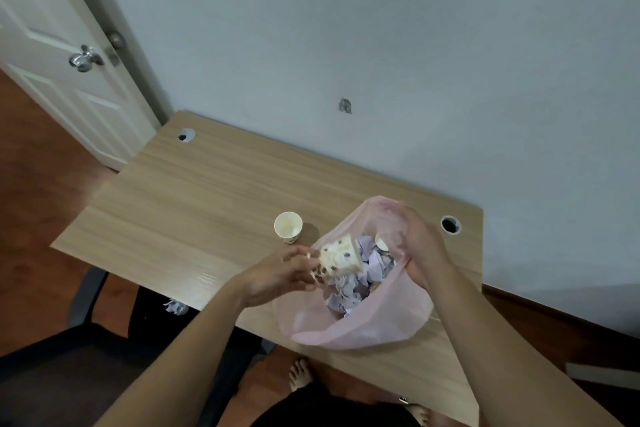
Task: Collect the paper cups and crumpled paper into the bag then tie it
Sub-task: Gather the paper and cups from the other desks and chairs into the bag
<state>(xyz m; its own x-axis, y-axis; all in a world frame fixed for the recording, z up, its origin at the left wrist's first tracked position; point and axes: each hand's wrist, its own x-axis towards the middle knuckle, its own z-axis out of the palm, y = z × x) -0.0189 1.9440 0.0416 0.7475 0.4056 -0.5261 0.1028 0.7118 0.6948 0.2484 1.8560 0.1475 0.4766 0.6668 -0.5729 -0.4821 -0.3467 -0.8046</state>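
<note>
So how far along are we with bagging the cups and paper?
Mostly done: the translucent pink plastic bag on the wooden desk already holds crumpled lilac paper. In hand: the left hand drops a spotted paper cup in while the right hand holds the rim open. Left: the upright white paper cup, a paper ball on the chair, then tying.

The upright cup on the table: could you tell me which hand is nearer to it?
Left. The left hand is just in front of the upright cup; the right hand grips the bag rim beyond.
</note>
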